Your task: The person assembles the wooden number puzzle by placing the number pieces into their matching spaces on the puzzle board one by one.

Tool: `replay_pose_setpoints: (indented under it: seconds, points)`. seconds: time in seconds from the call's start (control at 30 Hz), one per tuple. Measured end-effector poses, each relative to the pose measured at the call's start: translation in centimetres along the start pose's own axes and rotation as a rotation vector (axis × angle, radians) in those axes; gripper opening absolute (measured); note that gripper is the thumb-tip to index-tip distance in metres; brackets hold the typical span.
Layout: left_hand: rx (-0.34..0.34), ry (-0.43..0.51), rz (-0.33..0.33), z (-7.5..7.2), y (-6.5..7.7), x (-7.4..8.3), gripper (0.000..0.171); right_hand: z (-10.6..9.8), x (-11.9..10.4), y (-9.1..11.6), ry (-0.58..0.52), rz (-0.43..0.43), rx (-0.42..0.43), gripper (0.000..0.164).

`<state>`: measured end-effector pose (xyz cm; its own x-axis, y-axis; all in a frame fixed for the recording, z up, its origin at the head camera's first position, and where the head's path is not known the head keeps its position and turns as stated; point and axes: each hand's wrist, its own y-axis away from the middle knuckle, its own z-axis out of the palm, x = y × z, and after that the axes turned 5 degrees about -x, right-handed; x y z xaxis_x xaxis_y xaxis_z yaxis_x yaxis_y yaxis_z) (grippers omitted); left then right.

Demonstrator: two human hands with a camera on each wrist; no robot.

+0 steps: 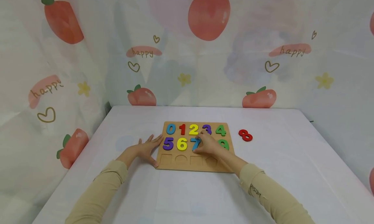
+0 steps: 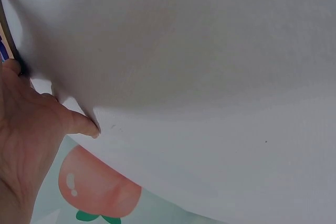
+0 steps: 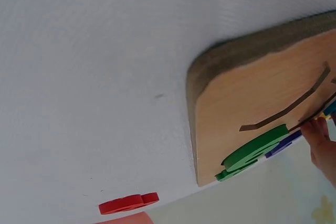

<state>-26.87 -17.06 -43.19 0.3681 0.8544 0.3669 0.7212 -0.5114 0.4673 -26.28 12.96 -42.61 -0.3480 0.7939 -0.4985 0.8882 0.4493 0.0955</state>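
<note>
A wooden number puzzle board lies on the white table. My right hand reaches over it and pinches the blue number 7 between thumb and fingers. The 7 is at its place in the second row; whether it sits fully down I cannot tell. My left hand is spread along the board's left edge, thumb at the near corner. The red number 8 lies on the table right of the board. A green 9 shows on the board in the right wrist view.
The top row holds a blue 0, red 1, yellow 2, purple 3 and green 4. A purple 5 and yellow 6 stand left of the 7. Shape recesses line the near side.
</note>
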Motion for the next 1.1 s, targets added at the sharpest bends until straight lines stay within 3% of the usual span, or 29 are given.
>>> replay_pose_setpoints:
  seconds: [0.17,0.4,0.7,0.83,1.1]
  points:
    - [0.0,0.001,-0.006,0.0,0.0,0.2,0.123,-0.3,0.0,0.2,-0.005,-0.023,-0.01,0.057]
    - [-0.003,-0.008,0.007,0.1,-0.4,0.1,0.123,-0.6,0.1,0.7,-0.03,-0.03,-0.022,0.071]
    - [-0.002,-0.012,0.021,-0.2,0.0,0.0,0.124,-0.9,0.2,2.0,-0.067,-0.07,-0.036,0.076]
    - [-0.008,-0.019,0.016,-0.4,0.0,0.0,0.124,-1.2,0.9,2.5,-0.078,-0.035,-0.022,0.068]
    - [-0.005,-0.01,0.018,-0.1,0.0,0.1,0.124,-2.9,2.5,3.5,-0.079,-0.046,0.132,0.043]
